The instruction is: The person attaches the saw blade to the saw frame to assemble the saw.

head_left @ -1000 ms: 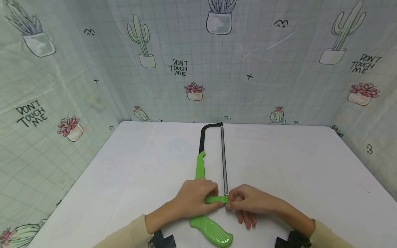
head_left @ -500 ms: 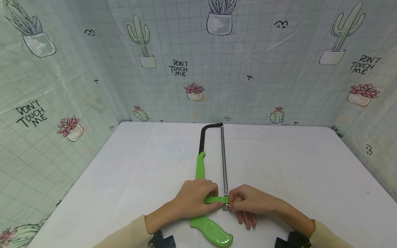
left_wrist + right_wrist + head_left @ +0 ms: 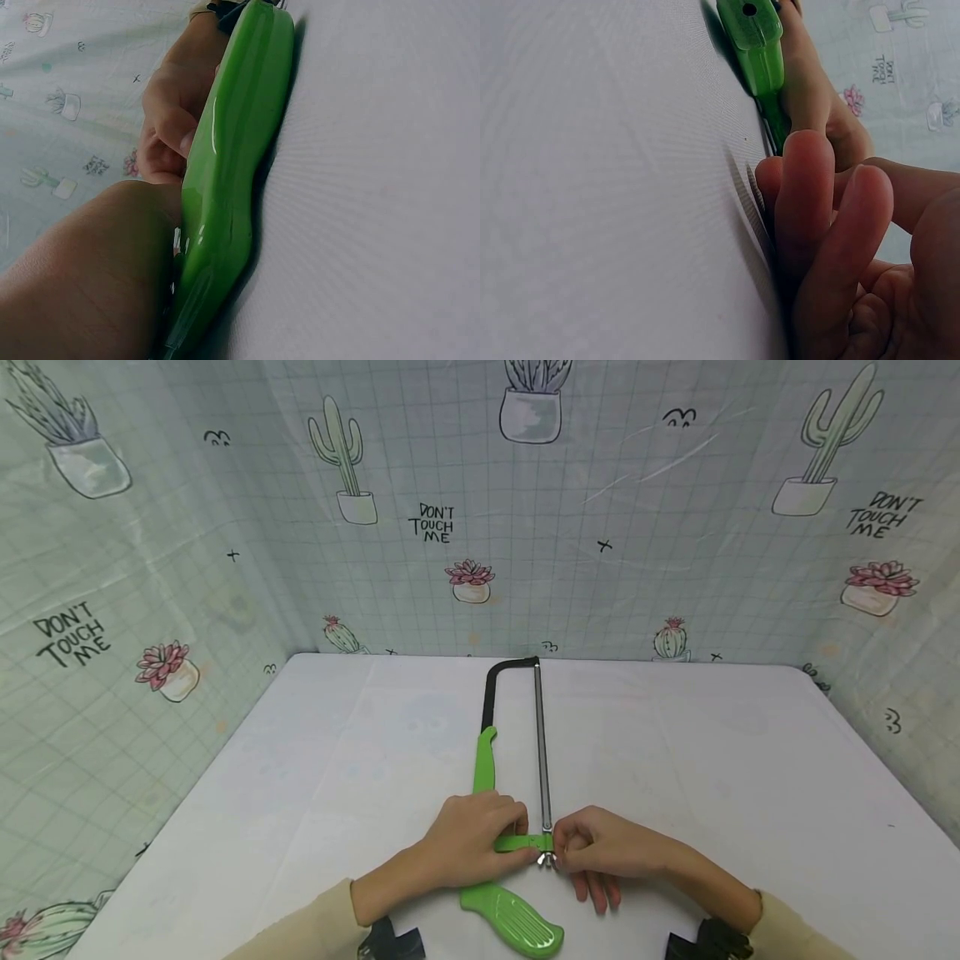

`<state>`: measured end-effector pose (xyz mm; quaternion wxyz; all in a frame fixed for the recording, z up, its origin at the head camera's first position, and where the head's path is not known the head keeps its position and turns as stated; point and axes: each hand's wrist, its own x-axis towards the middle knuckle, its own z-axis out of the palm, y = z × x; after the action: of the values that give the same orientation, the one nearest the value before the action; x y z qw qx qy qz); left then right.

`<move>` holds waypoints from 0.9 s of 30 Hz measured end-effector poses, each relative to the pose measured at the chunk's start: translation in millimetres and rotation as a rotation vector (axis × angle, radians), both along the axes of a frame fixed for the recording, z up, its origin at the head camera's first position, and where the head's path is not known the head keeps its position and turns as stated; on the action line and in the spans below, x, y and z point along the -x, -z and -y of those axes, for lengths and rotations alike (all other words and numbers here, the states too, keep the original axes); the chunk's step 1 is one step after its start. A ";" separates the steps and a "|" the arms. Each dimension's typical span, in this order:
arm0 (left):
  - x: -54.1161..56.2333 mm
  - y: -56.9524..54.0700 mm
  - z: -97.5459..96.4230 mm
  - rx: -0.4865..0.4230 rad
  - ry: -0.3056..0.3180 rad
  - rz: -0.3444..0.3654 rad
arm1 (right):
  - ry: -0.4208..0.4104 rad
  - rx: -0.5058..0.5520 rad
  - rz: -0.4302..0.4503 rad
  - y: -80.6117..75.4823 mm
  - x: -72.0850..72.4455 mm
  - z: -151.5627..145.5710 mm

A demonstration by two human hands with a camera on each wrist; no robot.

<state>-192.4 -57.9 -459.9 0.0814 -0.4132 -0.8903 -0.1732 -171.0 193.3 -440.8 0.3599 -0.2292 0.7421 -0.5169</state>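
Note:
A hacksaw [image 3: 484, 760] with a green handle, a black front frame and a grey metal blade [image 3: 542, 743] lies flat on the white table. My left hand [image 3: 472, 839] grips its green frame, thumb and fingers on the short arm near the blade's close end. At that end sits a silver wing nut [image 3: 547, 860]. The right hand [image 3: 611, 843] has its curled thumb and forefinger at the nut's right side, other fingers hanging toward the table. In the left wrist view the green handle [image 3: 240, 135] hides part of the right hand. The nut is out of sight in the right wrist view.
White table [image 3: 712, 760] surface spreads on both sides of the saw. A pale curtain [image 3: 600, 593] printed with cacti hangs behind and at the sides. Dark straps [image 3: 397, 939] sit at both wrists.
The wing nut, mostly covered by the right fingertips a second ago, now shows and has turned so its wings spread sideways. Both hands and the hacksaw stay in place.

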 end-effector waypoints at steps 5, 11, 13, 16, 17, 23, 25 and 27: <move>1.3 -0.8 -0.1 -0.009 0.003 -0.012 | -0.008 -0.014 -0.012 -0.9 1.7 -1.1; 2.4 -2.6 -0.5 -0.015 0.002 -0.014 | -0.008 -0.019 -0.016 -4.4 3.8 -1.3; 2.0 -3.0 -0.3 -0.013 -0.001 -0.010 | -0.007 -0.018 -0.011 -4.8 3.8 -1.2; 1.8 -2.7 0.0 -0.009 -0.004 0.000 | -0.005 -0.015 -0.004 -5.0 3.3 -0.7; 1.8 -2.5 0.1 -0.007 -0.005 0.003 | -0.003 -0.015 -0.002 -5.0 3.1 -0.5; 1.4 -2.0 0.0 0.001 -0.003 0.020 | 0.002 -0.003 0.014 -3.5 1.4 -0.1; 0.9 -2.2 0.0 0.004 -0.003 0.025 | -0.002 0.002 0.021 -2.6 1.2 -0.4; 0.5 -2.4 0.0 0.007 -0.002 0.029 | -0.008 0.008 0.027 -1.9 1.1 -0.8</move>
<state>-192.9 -58.0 -457.5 0.0670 -0.4101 -0.8924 -0.1758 -172.2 194.1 -438.9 0.3710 -0.2266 0.7342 -0.5215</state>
